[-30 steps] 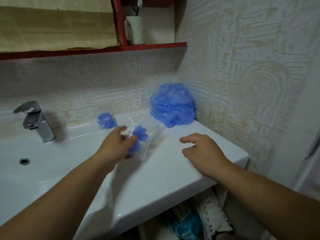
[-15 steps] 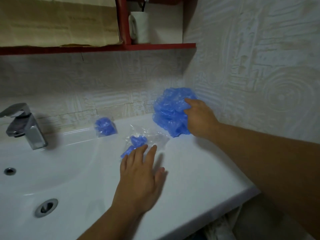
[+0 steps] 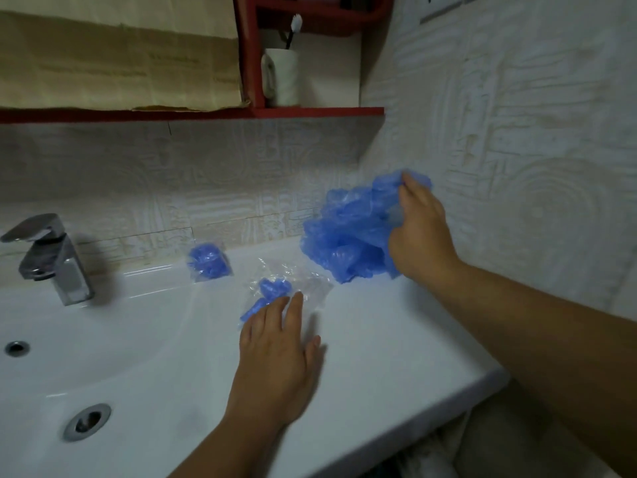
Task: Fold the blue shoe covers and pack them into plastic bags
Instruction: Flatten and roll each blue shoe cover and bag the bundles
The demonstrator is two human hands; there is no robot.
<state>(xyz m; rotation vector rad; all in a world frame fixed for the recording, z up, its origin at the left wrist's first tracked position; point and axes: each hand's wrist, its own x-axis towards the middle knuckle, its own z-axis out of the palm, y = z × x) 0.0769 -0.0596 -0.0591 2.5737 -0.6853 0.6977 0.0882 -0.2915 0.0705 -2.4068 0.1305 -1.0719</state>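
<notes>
Gripping the shoe-cover pile (image 3: 348,243), the right hand (image 3: 422,236) curls into its right side. The left hand (image 3: 279,353) lies flat, fingertips touching the packed bag (image 3: 286,294).

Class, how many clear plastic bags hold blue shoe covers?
2: one clear plastic bag by the back wall, one at the left hand's fingertips; the loose blue pile may hide more.
</notes>
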